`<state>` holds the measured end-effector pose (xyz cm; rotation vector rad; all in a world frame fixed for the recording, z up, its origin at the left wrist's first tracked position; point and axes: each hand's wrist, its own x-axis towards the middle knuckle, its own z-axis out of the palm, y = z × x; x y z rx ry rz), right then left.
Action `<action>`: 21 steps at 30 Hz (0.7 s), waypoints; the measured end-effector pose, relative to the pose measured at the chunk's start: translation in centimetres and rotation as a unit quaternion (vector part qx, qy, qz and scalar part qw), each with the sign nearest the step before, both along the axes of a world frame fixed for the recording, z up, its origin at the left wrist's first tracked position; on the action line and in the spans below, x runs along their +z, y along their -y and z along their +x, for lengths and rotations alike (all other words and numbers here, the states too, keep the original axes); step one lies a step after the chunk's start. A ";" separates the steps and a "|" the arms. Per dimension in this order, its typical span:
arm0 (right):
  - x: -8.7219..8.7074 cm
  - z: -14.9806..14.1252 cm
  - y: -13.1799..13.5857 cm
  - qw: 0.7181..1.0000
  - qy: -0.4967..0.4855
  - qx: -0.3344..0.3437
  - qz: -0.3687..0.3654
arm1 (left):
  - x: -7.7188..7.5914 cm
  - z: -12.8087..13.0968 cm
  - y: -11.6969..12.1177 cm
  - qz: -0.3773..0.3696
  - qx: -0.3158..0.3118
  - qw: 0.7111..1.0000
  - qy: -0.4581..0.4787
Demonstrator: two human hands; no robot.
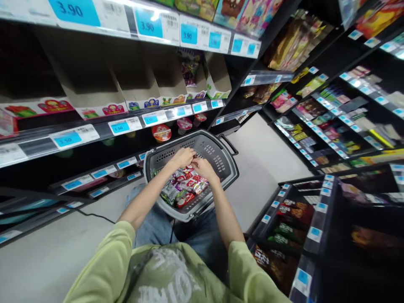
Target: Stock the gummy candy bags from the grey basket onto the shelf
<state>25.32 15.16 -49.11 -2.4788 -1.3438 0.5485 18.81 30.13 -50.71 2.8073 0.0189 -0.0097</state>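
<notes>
A grey plastic shopping basket (217, 150) rests at my knees, its black handle folded to the far side. Several small, shiny snack packets (187, 184) in red, purple and green lie loose in its near half. My left hand (183, 157) reaches into the basket above the packets, fingers curled inward. Close against it is my right hand (203, 167), also with bent fingers, and the fingertips of both meet over the packets. Whatever they pinch is too small or hidden to make out.
A shelf with cardboard display boxes (104, 110) runs along the left, and one purple packet (190, 72) stands in a box. Lidded cups (161, 133) sit under that shelf. More shelves with bagged snacks (293, 210) stand at the right. A dark cable (94, 215) crosses near my leg.
</notes>
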 end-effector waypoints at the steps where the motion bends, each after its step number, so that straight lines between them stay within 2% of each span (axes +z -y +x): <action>1: 0.0 0.4 0.3 0.999 0.002 0.006 -0.031 | -1.4 0.0 0.3 -0.005 0.009 1.000 -0.030; 5: 0.0 2.1 1.9 0.990 -0.017 0.033 -0.136 | -6.3 0.2 1.0 -0.025 0.014 0.986 -0.163; 9: -0.1 3.8 3.2 0.987 -0.037 0.043 -0.150 | -9.1 0.7 1.9 -0.033 0.000 0.969 -0.243; 12: -0.3 4.5 3.7 0.989 -0.030 0.027 -0.146 | -9.9 1.5 3.0 -0.031 -0.002 0.956 -0.292; 16: -0.5 4.7 3.9 0.989 -0.030 0.030 -0.140 | -9.8 2.6 4.9 -0.006 0.002 0.940 -0.341; 21: -0.6 4.2 3.3 0.991 -0.030 0.044 -0.125 | -9.9 2.3 7.6 0.026 0.025 0.933 -0.359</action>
